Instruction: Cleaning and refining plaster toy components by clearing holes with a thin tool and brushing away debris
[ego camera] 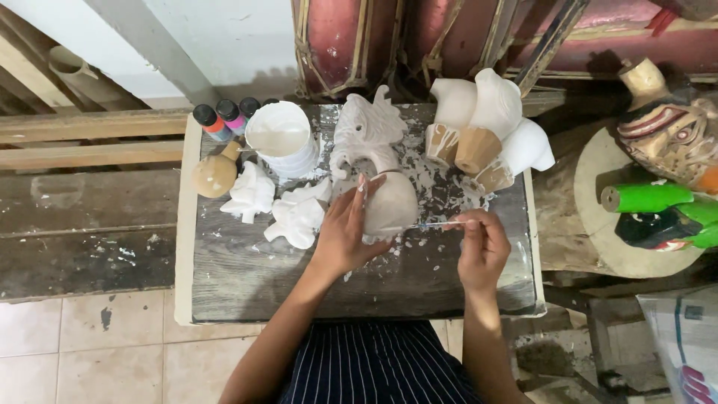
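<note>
The left hand rests on a white carved figure that stands near the middle of a small paint-spattered table, its fingers spread and wrapped round the rounded base, steadying it. The right hand, just right of the figure, pinches a thin paintbrush between thumb and fingertips; the brush lies level and its tip meets the lower side of the figure.

Left of the figure lie two smaller white carvings (unpainted, by the look of them). Beyond these stands a white cup, with small paint bottles at the table's far left corner and a round tan piece just near of them. At the far right, three white carvings with bare wooden bases lean together. Off the table to the right sit a painted mask and a green piece.
</note>
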